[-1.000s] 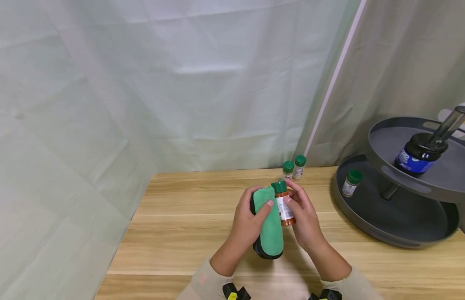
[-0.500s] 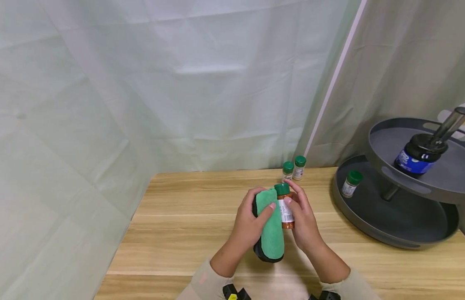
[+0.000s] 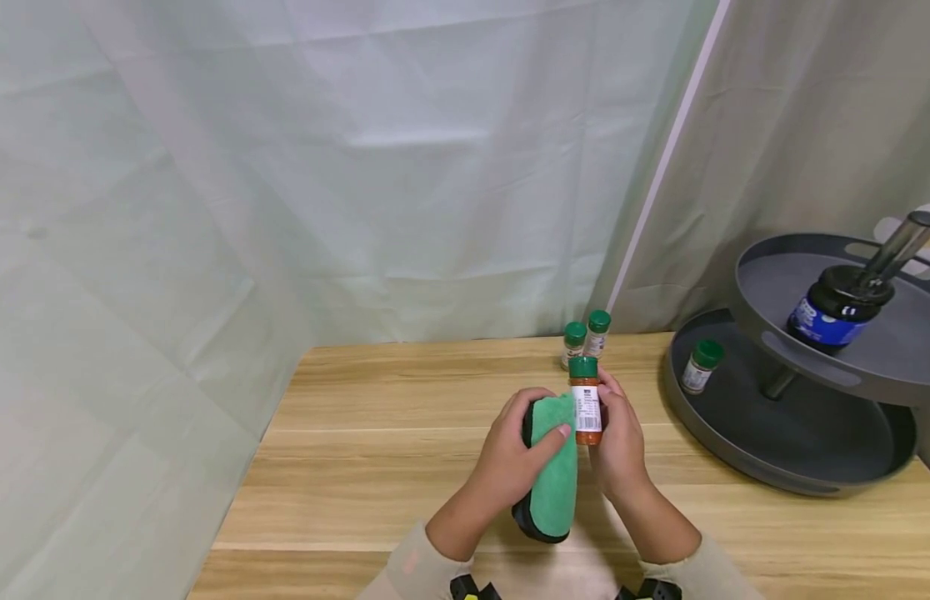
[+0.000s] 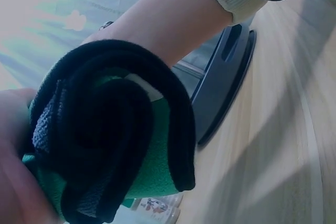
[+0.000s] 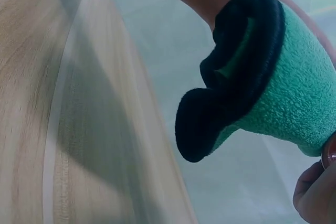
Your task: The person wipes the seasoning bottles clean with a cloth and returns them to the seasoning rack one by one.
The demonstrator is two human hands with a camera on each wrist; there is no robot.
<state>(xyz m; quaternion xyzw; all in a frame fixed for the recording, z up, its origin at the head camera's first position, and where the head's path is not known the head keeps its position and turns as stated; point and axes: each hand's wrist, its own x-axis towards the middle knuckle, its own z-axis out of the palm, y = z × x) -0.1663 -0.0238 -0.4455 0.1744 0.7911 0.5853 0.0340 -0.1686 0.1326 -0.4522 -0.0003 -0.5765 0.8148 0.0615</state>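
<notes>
My left hand grips a folded green cloth with black edging, thumb across its front. To the right, my right hand holds a spice jar upright, its label and barcode facing the head camera. Under a green cap, the jar has orange-red contents. Cloth and jar meet side by side above the table. In the left wrist view the rolled end of the cloth shows its layers. The right wrist view has the cloth in front, with only a sliver of the jar at the edge.
Two more green-capped spice jars stand at the table's back edge. A grey two-tier tray stands at right, with one small jar on its lower tier and a dark blue-labelled jar on the upper. Curtains hang behind the wooden table.
The jar has moved right and turned its label to face the head camera; the right thumb no longer lies across its front. The left hand and cloth have shifted down and right.
</notes>
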